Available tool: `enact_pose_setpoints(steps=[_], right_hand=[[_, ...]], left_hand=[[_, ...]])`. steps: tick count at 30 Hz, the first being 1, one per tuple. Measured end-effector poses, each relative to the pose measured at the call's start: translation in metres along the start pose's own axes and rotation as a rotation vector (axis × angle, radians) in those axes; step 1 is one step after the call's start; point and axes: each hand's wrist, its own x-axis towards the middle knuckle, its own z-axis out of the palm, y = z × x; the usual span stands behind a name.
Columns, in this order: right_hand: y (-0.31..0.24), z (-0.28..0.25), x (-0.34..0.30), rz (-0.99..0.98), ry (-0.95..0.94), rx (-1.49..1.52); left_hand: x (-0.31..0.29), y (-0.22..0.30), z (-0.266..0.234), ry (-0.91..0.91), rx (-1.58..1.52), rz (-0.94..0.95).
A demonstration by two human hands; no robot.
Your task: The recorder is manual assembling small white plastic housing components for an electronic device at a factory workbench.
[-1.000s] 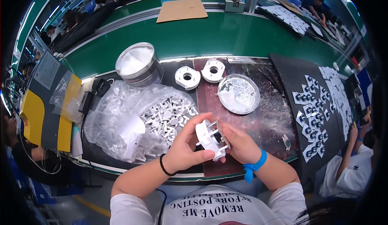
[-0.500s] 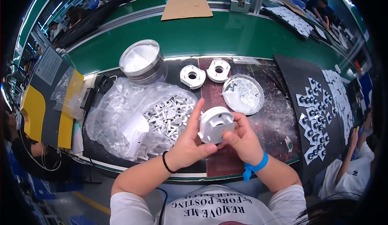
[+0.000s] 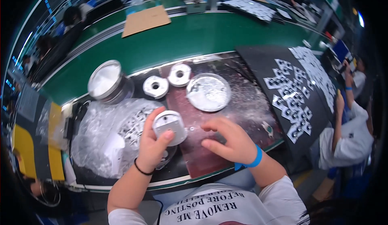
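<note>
My left hand (image 3: 150, 150) grips a white round plastic housing (image 3: 178, 128), its thumb pressed on a flat grey plate (image 3: 165, 127) on top. To the right of it, my right hand (image 3: 231, 141) is apart from the housing, thumb and forefinger spread with nothing visible between them. Two similar white housings with a central hole, one on the left (image 3: 148, 88) and one on the right (image 3: 173, 76), lie beyond my hands. Beside them sits a shallow round dish (image 3: 208, 109) of small shiny pieces. Nearest the left hand is a clear plastic bag (image 3: 95, 124) with small grey-white plastic parts (image 3: 135, 124).
A clear round tub (image 3: 115, 93) with white lining stands at the back left. A yellow and grey machine (image 3: 26, 144) is at far left. On the right, a black board (image 3: 262, 69) carries white cards with dark round pieces. Cardboard (image 3: 146, 20) lies beyond; a person (image 3: 347, 134) works at right.
My right hand has let go of the housing and moved right. My left hand still holds it. The whole view has turned, so the table things appear shifted left.
</note>
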Motion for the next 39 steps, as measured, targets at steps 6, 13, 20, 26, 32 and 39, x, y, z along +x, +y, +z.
enact_pose_setpoints(steps=[6,13,20,26,32,39], right_hand=[[0.008,-0.057,-0.072,0.074,0.137,-0.669],[0.07,-0.096,-0.097,0.531,0.293,-1.215],[0.088,-0.104,-0.076,0.693,0.282,-1.174],[0.097,-0.103,-0.064,0.624,0.361,-1.195],[0.087,-0.096,-0.044,0.316,0.642,-1.11],[0.073,-0.085,-0.037,0.395,0.586,-0.858]], left_hand=[[-0.004,0.002,0.007,-0.046,-0.008,0.001],[-0.005,0.002,0.016,-0.077,-0.018,-0.017],[-0.007,0.0,0.013,-0.052,-0.027,0.008],[-0.007,0.002,0.011,-0.061,-0.027,-0.014],[-0.005,0.003,0.011,-0.09,-0.041,-0.008],[-0.005,0.003,0.012,-0.089,-0.061,-0.027]])
